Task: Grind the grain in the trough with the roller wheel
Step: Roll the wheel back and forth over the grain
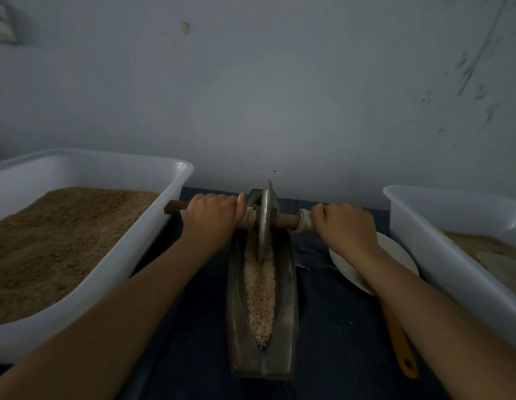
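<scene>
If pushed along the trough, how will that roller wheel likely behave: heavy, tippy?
The roller wheel looks like thick metal, so probably heavy. Its thin edge in the trough suggests it tips easily; the left hand and right hand grip the axle either side.

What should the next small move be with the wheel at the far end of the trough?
Probably draw the roller wheel back toward you along the trough. Left hand and right hand both grip the axle, the wheel sits at the far end, and most grain lies nearer, looking coarse.
</scene>
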Tool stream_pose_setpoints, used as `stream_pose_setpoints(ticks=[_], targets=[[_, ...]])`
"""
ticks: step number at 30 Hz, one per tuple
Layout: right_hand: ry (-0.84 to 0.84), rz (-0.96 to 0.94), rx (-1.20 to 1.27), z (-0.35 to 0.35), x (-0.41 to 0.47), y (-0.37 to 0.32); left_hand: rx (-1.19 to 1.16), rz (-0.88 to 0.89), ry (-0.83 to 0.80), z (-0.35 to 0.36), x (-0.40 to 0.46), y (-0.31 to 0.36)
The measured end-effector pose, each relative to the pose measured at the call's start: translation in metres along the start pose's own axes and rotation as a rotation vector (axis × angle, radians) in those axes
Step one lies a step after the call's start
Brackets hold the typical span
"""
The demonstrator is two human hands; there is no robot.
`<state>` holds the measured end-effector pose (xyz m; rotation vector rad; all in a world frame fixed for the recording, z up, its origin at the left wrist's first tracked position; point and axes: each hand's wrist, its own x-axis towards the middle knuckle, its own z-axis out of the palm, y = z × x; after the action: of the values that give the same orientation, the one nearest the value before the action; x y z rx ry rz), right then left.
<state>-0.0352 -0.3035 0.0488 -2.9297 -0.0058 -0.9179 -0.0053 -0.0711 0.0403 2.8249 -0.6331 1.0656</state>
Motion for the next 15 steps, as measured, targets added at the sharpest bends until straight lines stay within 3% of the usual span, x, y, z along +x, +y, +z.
stream_pose_setpoints(ticks=[6,10,15], targets=[[-0.079,-0.039,-0.054,-0.016,-0.031,0.001,-0.076,0.001,-0.016,-0.022,-0.023,0.010],[-0.114,-0.064,0.042,-0.036,-0.056,-0.001,-0.146,0.036,0.084,-0.042,-0.044,0.017],[-0.175,-0.089,0.032,-0.060,-0.074,-0.005,-0.159,0.096,0.098,-0.056,-0.062,0.016]])
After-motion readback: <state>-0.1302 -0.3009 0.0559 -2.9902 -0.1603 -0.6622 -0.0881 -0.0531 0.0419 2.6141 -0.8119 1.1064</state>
